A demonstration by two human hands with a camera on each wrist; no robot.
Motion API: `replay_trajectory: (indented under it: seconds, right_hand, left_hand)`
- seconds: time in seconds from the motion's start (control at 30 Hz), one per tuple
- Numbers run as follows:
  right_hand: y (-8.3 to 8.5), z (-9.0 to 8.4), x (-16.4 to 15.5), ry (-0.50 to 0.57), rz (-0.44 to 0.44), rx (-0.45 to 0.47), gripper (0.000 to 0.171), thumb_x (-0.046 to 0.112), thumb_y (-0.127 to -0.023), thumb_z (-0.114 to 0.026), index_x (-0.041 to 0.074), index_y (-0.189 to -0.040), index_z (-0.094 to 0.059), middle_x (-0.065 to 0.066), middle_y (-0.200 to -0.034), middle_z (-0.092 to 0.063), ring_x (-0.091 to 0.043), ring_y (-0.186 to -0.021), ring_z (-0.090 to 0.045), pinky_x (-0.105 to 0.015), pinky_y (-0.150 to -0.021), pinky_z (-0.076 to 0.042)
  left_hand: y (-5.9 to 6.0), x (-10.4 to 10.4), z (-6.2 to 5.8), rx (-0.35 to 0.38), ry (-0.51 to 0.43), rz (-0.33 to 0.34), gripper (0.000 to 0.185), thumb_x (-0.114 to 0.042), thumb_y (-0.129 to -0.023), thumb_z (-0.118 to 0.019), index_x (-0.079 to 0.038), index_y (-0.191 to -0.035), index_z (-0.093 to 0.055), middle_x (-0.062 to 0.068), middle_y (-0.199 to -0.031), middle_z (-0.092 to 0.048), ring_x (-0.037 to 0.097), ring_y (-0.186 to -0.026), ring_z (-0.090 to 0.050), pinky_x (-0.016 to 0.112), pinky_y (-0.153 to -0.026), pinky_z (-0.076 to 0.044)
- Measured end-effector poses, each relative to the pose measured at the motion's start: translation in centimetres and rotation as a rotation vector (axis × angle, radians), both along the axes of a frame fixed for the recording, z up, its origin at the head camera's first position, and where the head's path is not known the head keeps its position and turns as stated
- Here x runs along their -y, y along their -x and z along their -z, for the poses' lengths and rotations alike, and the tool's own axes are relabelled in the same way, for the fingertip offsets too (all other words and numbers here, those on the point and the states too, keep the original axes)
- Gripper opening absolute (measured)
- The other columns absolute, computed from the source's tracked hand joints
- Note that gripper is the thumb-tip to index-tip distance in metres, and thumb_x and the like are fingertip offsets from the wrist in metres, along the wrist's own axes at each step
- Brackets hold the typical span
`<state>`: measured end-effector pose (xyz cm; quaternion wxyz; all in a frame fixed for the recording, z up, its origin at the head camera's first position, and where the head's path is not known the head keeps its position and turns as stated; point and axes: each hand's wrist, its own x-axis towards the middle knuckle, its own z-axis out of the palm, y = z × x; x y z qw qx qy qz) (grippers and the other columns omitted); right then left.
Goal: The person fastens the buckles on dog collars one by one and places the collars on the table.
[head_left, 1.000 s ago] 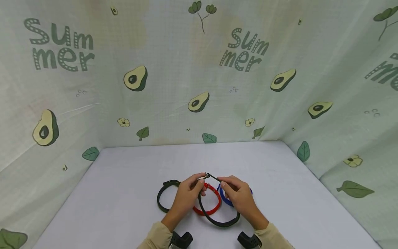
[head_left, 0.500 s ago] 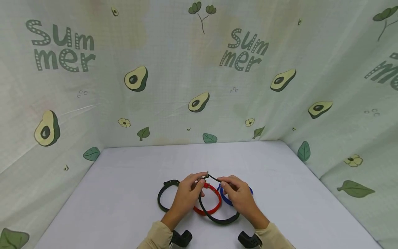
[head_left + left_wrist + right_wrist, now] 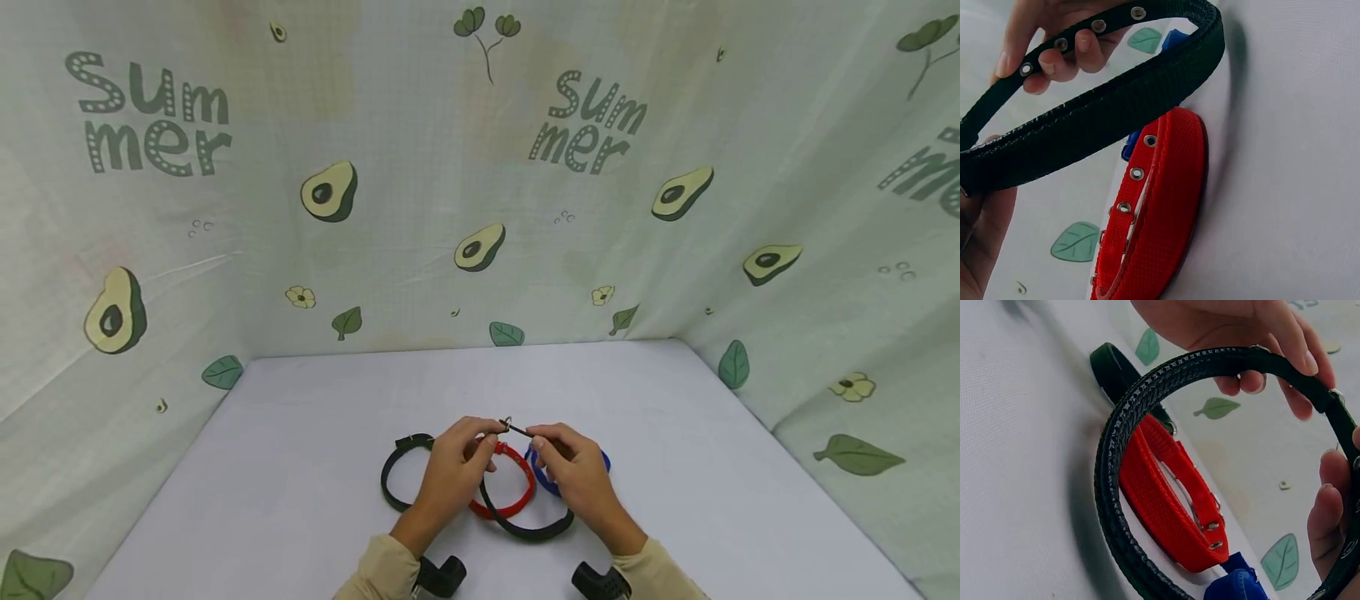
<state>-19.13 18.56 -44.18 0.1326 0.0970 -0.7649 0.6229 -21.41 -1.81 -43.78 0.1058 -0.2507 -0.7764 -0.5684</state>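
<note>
A dark collar (image 3: 532,534) with a padded band hangs in a loop between both hands, above the table. My left hand (image 3: 450,467) pinches its buckle end, fingertips right at the metal buckle (image 3: 507,423). My right hand (image 3: 576,471) pinches the strap end between thumb and fingers. In the left wrist view, metal-rimmed eyelets run along the strap by the right hand's fingers (image 3: 1084,42). The strap's tip overlaps the buckle in the head view. Behind the held loop lies a red collar (image 3: 531,492) with eyelets.
On the table (image 3: 300,433), another dark collar (image 3: 385,479) lies left of the red one, partly behind my left hand. A blue collar (image 3: 542,477) lies to the right, partly hidden by my right hand. Patterned cloth (image 3: 420,200) walls in the back and sides.
The buckle has shifted slightly right, toward my right hand, and the strap between the hands now looks straighter. The loop's bottom has risen a little. The collars on the table have stayed put.
</note>
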Motion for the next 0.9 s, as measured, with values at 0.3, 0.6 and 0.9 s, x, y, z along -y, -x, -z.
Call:
replay_trajectory:
  seconds: [0.3, 0.6, 0.9]
  right_hand:
    - [0.6, -0.2, 0.5, 0.061, -0.027, 0.059, 0.017, 0.019, -0.098, -0.067, 0.007, -0.110, -0.071, -0.025, -0.086, -0.062, -0.041, -0.072, -0.059, -0.035, -0.061, -0.056]
    - [2.0, -0.7, 1.7, 0.003, -0.089, 0.016, 0.020, 0.021, -0.098, -0.068, 0.009, -0.114, -0.069, -0.019, -0.090, -0.066, -0.043, -0.077, -0.063, -0.039, -0.061, -0.057]
    - [2.8, -4.0, 1.7, -0.149, -0.123, -0.126, 0.029, 0.016, -0.096, -0.070, 0.013, -0.124, -0.065, -0.004, -0.095, -0.066, -0.022, -0.078, -0.066, -0.033, -0.063, -0.057]
  left_hand:
    - [0.2, -0.1, -0.8, 0.113, -0.087, 0.015, 0.019, -0.020, -0.101, -0.063, -0.017, -0.120, -0.064, 0.000, -0.103, -0.067, 0.017, -0.075, -0.068, 0.029, -0.069, -0.058]
    - [0.7, 0.1, -0.8, 0.269, -0.226, 0.021, 0.038, -0.019, -0.100, -0.063, -0.007, -0.136, -0.056, 0.011, -0.114, -0.067, 0.022, -0.078, -0.069, 0.030, -0.070, -0.058]
    - [0.7, -0.7, -2.4, 0.247, -0.344, -0.081, 0.038, -0.033, -0.099, -0.065, -0.003, -0.122, -0.062, 0.011, -0.102, -0.069, 0.021, -0.078, -0.068, 0.029, -0.075, -0.057]
